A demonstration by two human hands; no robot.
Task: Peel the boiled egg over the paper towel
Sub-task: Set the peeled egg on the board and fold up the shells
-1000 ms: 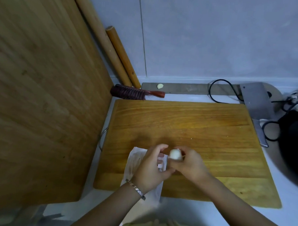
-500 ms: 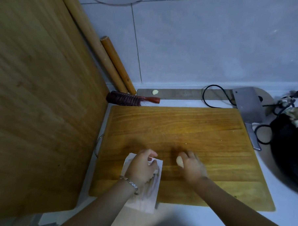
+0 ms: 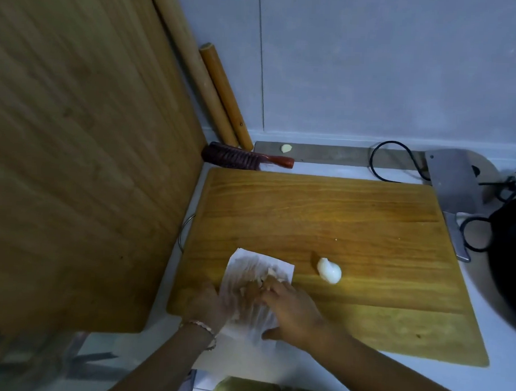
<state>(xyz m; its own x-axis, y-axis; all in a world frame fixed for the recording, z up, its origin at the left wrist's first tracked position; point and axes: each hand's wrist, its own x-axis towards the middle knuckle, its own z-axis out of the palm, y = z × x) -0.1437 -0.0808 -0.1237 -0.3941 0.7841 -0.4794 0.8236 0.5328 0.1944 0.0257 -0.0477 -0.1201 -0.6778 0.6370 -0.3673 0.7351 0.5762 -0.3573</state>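
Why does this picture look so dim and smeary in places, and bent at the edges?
Head view: the light is dim and bluish, with no glare. The egg on the cutting board is fairly sharp and casts a soft shadow to its left. The left hand and right hand on the paper towel are motion-blurred. The wide lens bends the upright wooden board at the left edge.

Metal bracelet, bare forearms

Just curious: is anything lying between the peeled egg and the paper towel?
No. In the head view only bare cutting board separates the egg from the paper towel.
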